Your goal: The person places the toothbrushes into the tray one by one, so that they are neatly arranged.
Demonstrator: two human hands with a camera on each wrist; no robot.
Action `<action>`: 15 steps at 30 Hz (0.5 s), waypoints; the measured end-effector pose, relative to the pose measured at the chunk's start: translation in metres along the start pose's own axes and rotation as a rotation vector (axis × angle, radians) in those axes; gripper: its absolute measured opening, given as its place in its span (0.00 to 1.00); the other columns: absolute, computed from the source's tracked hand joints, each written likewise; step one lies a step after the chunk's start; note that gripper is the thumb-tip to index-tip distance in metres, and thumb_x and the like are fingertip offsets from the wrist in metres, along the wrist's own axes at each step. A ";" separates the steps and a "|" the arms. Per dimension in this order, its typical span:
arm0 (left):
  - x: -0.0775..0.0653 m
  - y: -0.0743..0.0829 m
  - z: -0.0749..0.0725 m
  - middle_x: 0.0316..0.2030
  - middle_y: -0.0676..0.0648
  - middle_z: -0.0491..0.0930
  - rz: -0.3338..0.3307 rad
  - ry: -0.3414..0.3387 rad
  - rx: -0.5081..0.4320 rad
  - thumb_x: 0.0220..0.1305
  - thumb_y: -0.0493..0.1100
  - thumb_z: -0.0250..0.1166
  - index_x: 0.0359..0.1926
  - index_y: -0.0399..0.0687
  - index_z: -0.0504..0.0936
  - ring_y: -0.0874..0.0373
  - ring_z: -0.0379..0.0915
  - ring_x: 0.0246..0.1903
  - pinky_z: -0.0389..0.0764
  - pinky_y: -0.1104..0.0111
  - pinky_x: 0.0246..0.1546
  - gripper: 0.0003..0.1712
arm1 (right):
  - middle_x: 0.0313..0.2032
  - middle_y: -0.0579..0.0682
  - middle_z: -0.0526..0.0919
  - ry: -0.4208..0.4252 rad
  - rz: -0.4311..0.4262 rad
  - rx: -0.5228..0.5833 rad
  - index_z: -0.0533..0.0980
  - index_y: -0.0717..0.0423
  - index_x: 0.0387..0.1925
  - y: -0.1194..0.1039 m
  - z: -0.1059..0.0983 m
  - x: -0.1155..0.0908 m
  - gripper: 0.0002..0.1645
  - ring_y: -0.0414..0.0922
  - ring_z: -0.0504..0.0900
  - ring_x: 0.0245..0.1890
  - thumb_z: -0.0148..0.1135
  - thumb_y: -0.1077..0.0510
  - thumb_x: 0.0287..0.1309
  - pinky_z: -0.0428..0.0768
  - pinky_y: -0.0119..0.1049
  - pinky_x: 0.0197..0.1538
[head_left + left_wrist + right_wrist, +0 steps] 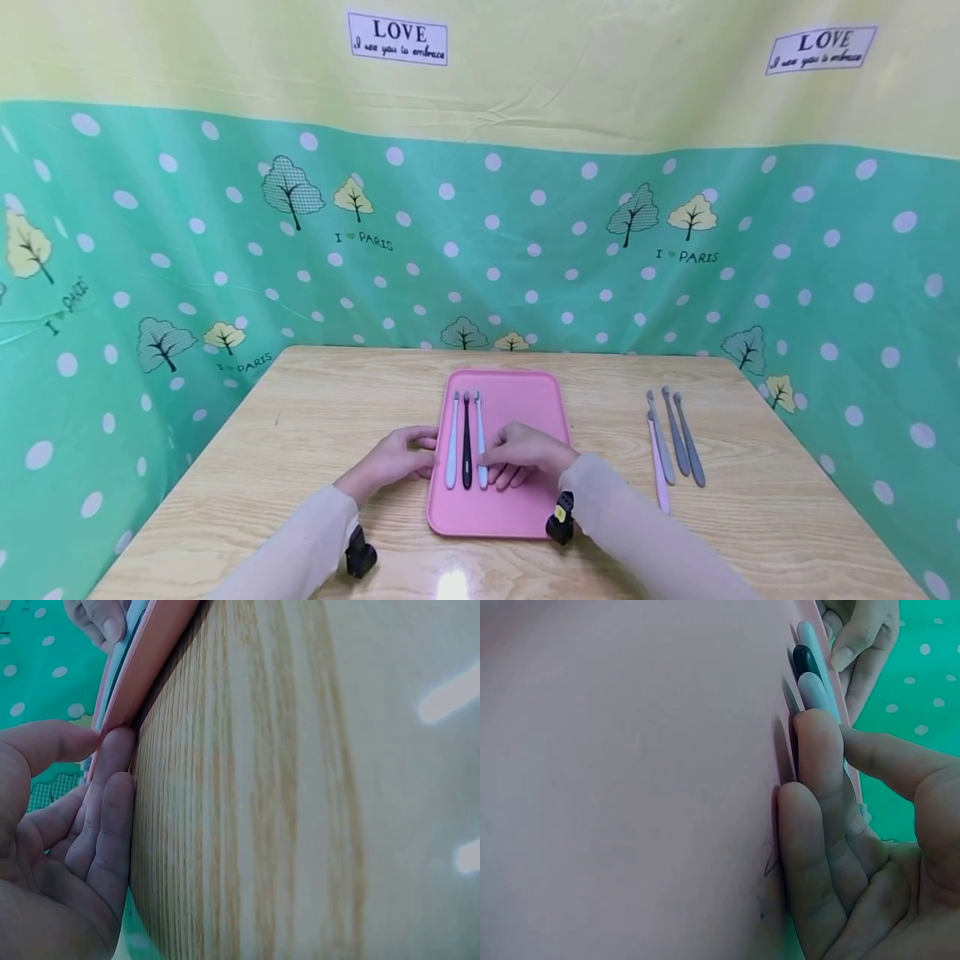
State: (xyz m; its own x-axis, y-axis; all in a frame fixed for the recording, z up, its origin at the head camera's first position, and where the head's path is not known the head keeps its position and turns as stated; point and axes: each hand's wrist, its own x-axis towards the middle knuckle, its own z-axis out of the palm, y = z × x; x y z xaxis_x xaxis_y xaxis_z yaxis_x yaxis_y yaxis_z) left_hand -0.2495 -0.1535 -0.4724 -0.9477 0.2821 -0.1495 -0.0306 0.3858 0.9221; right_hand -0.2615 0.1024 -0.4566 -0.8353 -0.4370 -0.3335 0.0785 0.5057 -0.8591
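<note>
Three toothbrushes lie side by side on a pink tray (525, 396), heads toward the far edge: a pale one (452, 454), a black one (467, 442) and a light blue one (480, 421). My right hand (528, 450) pinches the light blue toothbrush near the lower part of its handle, thumb on one side and index finger on the other. Its remaining fingers rest on the tray floor. At the tray's left side, my left hand (401, 457) holds the rim, thumb over the edge and fingers against the outer wall, as the left wrist view shows.
Right of the tray, several more toothbrushes lie on the wooden table (330, 392): a light purple one (659, 467) and grey ones (689, 442). A green and yellow patterned curtain (495, 258) hangs behind and along both sides of the table.
</note>
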 end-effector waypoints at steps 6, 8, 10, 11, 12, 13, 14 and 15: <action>0.000 -0.001 0.000 0.50 0.42 0.76 0.000 0.004 -0.008 0.62 0.41 0.68 0.70 0.35 0.69 0.53 0.83 0.34 0.85 0.62 0.38 0.37 | 0.25 0.54 0.86 0.012 -0.005 0.006 0.79 0.60 0.33 -0.002 0.001 -0.001 0.13 0.41 0.84 0.19 0.69 0.53 0.61 0.80 0.30 0.21; 0.001 -0.001 0.000 0.50 0.42 0.76 -0.001 0.006 -0.009 0.62 0.41 0.68 0.70 0.35 0.69 0.53 0.83 0.34 0.85 0.62 0.37 0.37 | 0.25 0.54 0.86 0.019 -0.005 0.005 0.78 0.59 0.34 -0.003 0.001 -0.002 0.12 0.41 0.84 0.19 0.69 0.54 0.61 0.81 0.31 0.21; 0.000 -0.001 0.001 0.50 0.42 0.76 -0.005 0.009 -0.009 0.62 0.41 0.69 0.70 0.36 0.69 0.53 0.83 0.34 0.85 0.62 0.37 0.37 | 0.24 0.54 0.86 0.023 -0.003 0.005 0.78 0.60 0.35 -0.003 0.001 -0.002 0.12 0.41 0.84 0.19 0.69 0.54 0.61 0.81 0.31 0.21; 0.001 -0.001 0.001 0.50 0.42 0.76 -0.005 0.010 -0.009 0.62 0.41 0.69 0.70 0.36 0.69 0.53 0.83 0.34 0.85 0.62 0.37 0.37 | 0.24 0.54 0.86 0.024 -0.001 0.005 0.77 0.60 0.35 -0.004 0.001 -0.002 0.12 0.41 0.84 0.19 0.69 0.54 0.61 0.81 0.31 0.21; 0.001 -0.001 0.001 0.50 0.42 0.76 -0.006 0.010 -0.008 0.62 0.41 0.69 0.70 0.36 0.69 0.53 0.83 0.34 0.85 0.62 0.37 0.37 | 0.24 0.54 0.86 0.025 0.000 0.005 0.77 0.60 0.35 -0.004 0.001 -0.003 0.13 0.41 0.84 0.19 0.69 0.55 0.61 0.81 0.31 0.21; 0.001 -0.001 0.001 0.50 0.42 0.76 -0.006 0.010 -0.009 0.62 0.41 0.69 0.70 0.36 0.69 0.53 0.83 0.34 0.85 0.61 0.37 0.37 | 0.24 0.54 0.86 0.026 0.000 0.005 0.77 0.60 0.36 -0.005 0.001 -0.003 0.13 0.41 0.84 0.19 0.69 0.55 0.61 0.81 0.31 0.21; 0.001 -0.001 0.001 0.50 0.42 0.76 -0.005 0.011 -0.008 0.62 0.41 0.69 0.70 0.36 0.69 0.53 0.83 0.34 0.85 0.61 0.37 0.37 | 0.24 0.55 0.86 0.027 -0.001 0.005 0.77 0.61 0.36 -0.005 0.001 -0.003 0.13 0.41 0.84 0.18 0.69 0.55 0.61 0.81 0.31 0.21; 0.001 -0.001 0.001 0.50 0.42 0.76 -0.004 0.010 -0.009 0.61 0.41 0.69 0.70 0.36 0.69 0.53 0.83 0.34 0.85 0.61 0.37 0.37 | 0.25 0.55 0.86 0.028 -0.002 0.006 0.77 0.61 0.37 -0.005 0.001 -0.003 0.13 0.41 0.84 0.19 0.69 0.55 0.61 0.81 0.32 0.21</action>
State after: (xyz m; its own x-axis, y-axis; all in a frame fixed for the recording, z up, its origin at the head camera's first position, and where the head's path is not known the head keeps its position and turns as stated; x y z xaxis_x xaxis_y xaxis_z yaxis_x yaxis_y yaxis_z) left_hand -0.2500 -0.1528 -0.4737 -0.9506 0.2716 -0.1501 -0.0378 0.3787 0.9247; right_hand -0.2585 0.1004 -0.4514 -0.8502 -0.4171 -0.3213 0.0805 0.5001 -0.8622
